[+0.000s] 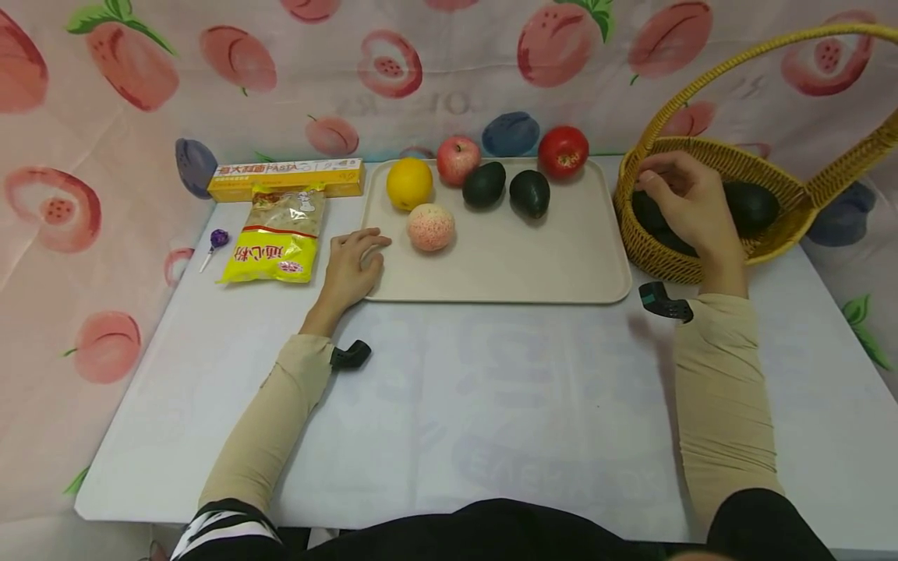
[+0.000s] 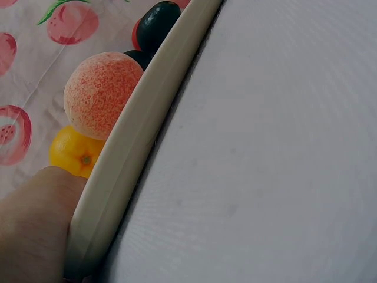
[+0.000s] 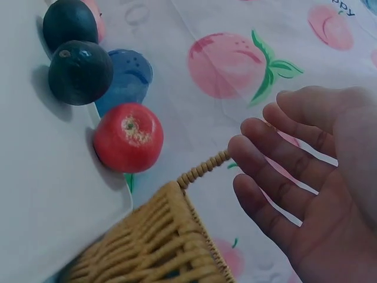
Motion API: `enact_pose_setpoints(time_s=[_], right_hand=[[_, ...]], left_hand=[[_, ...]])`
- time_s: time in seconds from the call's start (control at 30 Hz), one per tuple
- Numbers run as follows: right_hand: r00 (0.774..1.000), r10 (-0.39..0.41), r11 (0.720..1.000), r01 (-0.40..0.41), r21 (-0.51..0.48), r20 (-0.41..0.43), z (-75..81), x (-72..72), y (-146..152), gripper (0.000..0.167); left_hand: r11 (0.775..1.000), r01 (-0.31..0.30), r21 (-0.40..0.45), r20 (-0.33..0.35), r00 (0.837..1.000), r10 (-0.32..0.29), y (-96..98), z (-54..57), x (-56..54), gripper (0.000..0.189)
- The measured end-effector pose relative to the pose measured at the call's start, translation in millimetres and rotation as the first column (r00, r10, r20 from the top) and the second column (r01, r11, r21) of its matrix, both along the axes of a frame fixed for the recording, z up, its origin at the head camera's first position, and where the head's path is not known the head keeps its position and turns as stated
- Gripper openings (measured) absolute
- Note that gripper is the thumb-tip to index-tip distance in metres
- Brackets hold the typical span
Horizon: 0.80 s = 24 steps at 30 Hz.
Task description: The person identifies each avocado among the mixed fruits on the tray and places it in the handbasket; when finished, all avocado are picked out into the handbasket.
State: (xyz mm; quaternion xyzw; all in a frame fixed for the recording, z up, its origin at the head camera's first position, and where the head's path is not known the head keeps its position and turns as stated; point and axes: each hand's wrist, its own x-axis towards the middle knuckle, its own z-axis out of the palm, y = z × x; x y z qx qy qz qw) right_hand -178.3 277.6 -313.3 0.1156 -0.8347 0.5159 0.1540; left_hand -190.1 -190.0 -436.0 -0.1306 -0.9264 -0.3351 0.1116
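Observation:
My left hand (image 1: 353, 266) rests on the left rim of a beige tray (image 1: 491, 273), with its fingers over the edge. Near it on the tray are a speckled pink round fruit (image 1: 431, 227) and a yellow orange-like fruit (image 1: 410, 185). Farther along sit a pinkish apple (image 1: 458, 160), two dark green avocados (image 1: 484, 185) and a red apple (image 1: 563, 152). Over the wicker basket (image 1: 659, 261) hovers my right hand (image 1: 691, 202), its fingers loosely bent and holding nothing in the right wrist view. Dark green fruit (image 1: 751, 207) lies inside the basket, partly hidden by that hand.
Left of the tray lie a yellow pasta box (image 1: 288, 179), a yellow bag of pasta (image 1: 277, 238) and a purple lollipop (image 1: 219, 238). The basket's tall handle (image 1: 701, 74) arches above the right hand. A fruit-patterned cloth (image 1: 449, 70) hangs behind the white table (image 1: 505, 405).

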Motion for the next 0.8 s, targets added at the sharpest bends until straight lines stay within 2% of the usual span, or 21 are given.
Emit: enact_pose_setpoints(time_s=[0.37, 0.67, 0.8], right_hand=[[0.998, 0.046, 0.994, -0.049, 0.097, 0.033, 4.2, 4.3, -21.0, 0.029], [0.996, 0.036, 0.980, -0.050, 0.190, 0.078, -23.0, -20.4, -20.4, 0.035], [0.995, 0.034, 0.976, -0.052, 0.210, 0.090, -24.9, -22.4, -27.0, 0.036]], left_hand=[[1.000, 0.008, 0.003, -0.010, 1.000, -0.008, 0.7, 0.4, 0.9, 0.027], [1.000, 0.006, 0.009, -0.011, 1.000, -0.006, -0.1, 0.0, 0.4, 0.027], [1.000, 0.005, 0.008, -0.010, 1.000, -0.005, -0.1, 0.4, 0.4, 0.027]])
